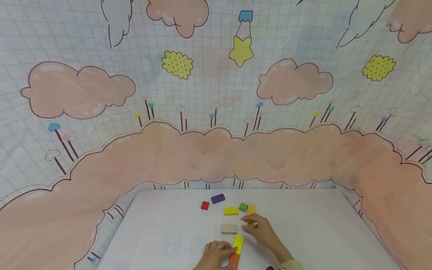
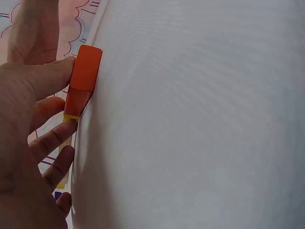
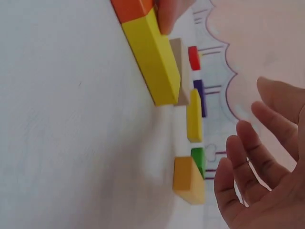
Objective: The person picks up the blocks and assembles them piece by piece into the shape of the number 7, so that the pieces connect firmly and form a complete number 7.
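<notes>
My left hand (image 1: 215,255) is beside an orange block (image 2: 86,69) and a yellow block (image 3: 150,59) that lie end to end in one line. Its thumb touches the orange block's side, and its index fingertip rests near the seam between the two. My right hand (image 1: 261,230) hovers with loosely bent fingers and nothing between them. In the head view it partly covers a light-orange block (image 1: 251,209); the right wrist view shows that block apart from the fingers. A plain wooden block (image 1: 229,229) lies between the hands.
Farther back on the white table (image 1: 152,232) are a second yellow block (image 1: 231,211), a green cube (image 1: 243,207), a purple block (image 1: 218,198) and a red cube (image 1: 204,205). A patterned cloth (image 1: 202,153) rises behind and around the table.
</notes>
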A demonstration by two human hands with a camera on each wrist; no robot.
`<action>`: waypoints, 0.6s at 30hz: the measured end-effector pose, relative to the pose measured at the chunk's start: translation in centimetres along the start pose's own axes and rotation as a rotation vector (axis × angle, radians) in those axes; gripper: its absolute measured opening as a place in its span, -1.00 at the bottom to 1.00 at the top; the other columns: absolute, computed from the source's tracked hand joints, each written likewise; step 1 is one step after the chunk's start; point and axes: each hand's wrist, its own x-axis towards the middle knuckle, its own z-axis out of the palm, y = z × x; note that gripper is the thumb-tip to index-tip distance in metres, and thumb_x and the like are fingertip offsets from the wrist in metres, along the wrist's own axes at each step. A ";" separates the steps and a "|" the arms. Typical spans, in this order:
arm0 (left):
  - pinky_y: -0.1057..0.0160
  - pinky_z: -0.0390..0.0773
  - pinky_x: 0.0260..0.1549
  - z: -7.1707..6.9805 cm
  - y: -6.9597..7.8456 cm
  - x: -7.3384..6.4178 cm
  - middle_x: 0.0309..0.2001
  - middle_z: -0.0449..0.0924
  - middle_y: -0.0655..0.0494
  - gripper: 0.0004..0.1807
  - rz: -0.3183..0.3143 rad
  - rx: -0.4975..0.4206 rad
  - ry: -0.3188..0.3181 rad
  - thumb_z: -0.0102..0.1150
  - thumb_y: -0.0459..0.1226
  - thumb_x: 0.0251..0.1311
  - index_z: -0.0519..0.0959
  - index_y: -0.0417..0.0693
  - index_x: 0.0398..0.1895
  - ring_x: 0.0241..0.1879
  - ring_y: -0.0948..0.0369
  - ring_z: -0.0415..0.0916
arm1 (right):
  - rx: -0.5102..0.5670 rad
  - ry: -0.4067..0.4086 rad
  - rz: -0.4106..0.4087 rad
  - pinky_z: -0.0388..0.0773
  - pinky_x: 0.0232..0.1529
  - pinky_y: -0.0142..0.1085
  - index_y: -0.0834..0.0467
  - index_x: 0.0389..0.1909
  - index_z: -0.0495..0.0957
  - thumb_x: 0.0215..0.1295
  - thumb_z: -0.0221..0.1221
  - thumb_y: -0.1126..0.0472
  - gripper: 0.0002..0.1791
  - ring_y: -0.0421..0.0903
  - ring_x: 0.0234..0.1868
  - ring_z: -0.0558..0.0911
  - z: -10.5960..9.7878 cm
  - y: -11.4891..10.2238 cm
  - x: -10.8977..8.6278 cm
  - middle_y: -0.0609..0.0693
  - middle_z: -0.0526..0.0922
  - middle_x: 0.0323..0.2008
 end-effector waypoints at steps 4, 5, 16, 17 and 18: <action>-0.15 0.30 0.21 0.1 -0.1 0.1 0.03 0.53 0.37 -0.48 -0.020 -0.017 0.009 0.23 0.17 0.18 0.54 0.41 0.22 -0.01 0.25 0.35 | 0.013 -0.003 0.004 0.60 -0.08 -0.18 0.08 -0.06 0.66 0.27 0.30 0.13 -0.75 -0.12 -0.12 0.57 0.8 -0.7 0.5 -0.03 0.67 -0.09; -0.16 0.30 0.20 0.1 -0.2 0.1 0.02 0.53 0.36 -0.49 -0.021 -0.021 0.013 0.24 0.15 0.17 0.54 0.41 0.22 -0.02 0.25 0.35 | 0.019 -0.003 -0.001 0.61 -0.07 -0.15 0.08 -0.07 0.67 0.26 0.29 0.15 -0.76 -0.11 -0.12 0.58 1.1 -0.8 0.6 -0.01 0.67 -0.09; -0.15 0.34 0.14 0.4 -0.5 -0.1 -0.02 0.52 0.41 -0.43 0.028 -0.011 0.037 0.28 0.23 0.08 0.56 0.42 0.20 -0.06 0.30 0.33 | -0.034 -0.021 0.074 0.57 0.01 0.05 0.03 -0.09 0.69 0.18 0.34 0.16 -0.75 0.00 -0.03 0.58 2.8 -0.4 1.2 0.01 0.66 -0.02; -0.16 0.34 0.14 0.4 -0.5 -0.1 -0.02 0.52 0.42 -0.43 0.029 -0.011 0.039 0.28 0.23 0.08 0.56 0.42 0.20 -0.07 0.31 0.33 | -0.048 -0.020 0.075 0.56 0.03 0.07 0.02 -0.10 0.69 0.17 0.35 0.16 -0.74 0.01 -0.02 0.58 2.8 -0.4 1.3 0.01 0.66 -0.01; -0.16 0.34 0.14 0.3 -0.4 0.0 -0.02 0.52 0.42 -0.42 0.028 -0.018 0.041 0.28 0.24 0.07 0.56 0.42 0.19 -0.07 0.30 0.33 | -0.059 -0.019 0.070 0.55 0.05 0.09 0.01 -0.10 0.69 0.16 0.36 0.16 -0.74 0.02 0.00 0.58 2.8 -0.3 1.4 0.01 0.65 -0.01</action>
